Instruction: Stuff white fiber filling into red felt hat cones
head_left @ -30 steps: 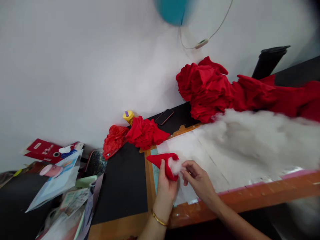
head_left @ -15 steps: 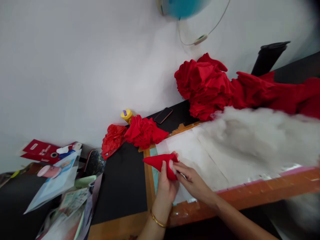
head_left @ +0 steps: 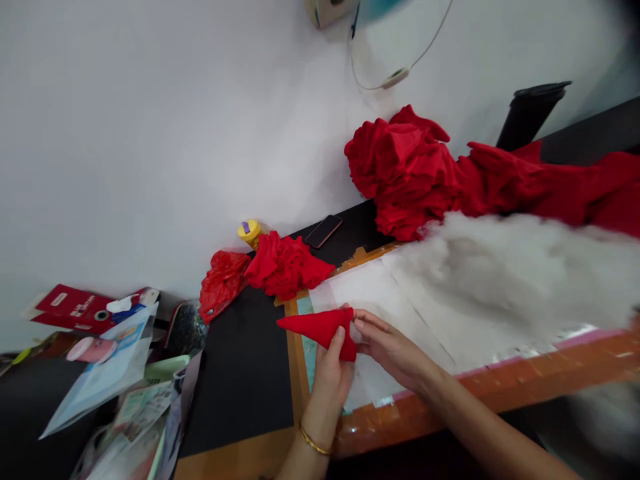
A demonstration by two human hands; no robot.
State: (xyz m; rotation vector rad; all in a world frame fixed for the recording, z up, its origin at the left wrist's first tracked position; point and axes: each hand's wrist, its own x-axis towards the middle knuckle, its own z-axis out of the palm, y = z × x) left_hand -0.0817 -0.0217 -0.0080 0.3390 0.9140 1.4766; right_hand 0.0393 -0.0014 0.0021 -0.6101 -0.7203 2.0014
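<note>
My left hand (head_left: 331, 373) grips a small red fabric cone (head_left: 317, 327) by its wide end, with the tip pointing left. The fingers of my right hand (head_left: 395, 350) press into the cone's open end, and hardly any white stuffing shows there. Both hands hover over a clear plastic sheet (head_left: 380, 300) on the orange-edged board (head_left: 500, 387). To the right of my hands lies a big heap of white stuffing fibre (head_left: 515, 273).
A large pile of red cloth (head_left: 430, 170) lies at the back against the wall, and a smaller red bundle (head_left: 285, 263) and red bag (head_left: 220, 283) sit to the left. A phone (head_left: 324, 231), a yellow bottle (head_left: 249, 232) and packets and papers (head_left: 110, 367) crowd the left side.
The white tuft at the cone's mouth has gone inside as my right fingers pushed in. The cone has shifted slightly left and the view has drifted.
</note>
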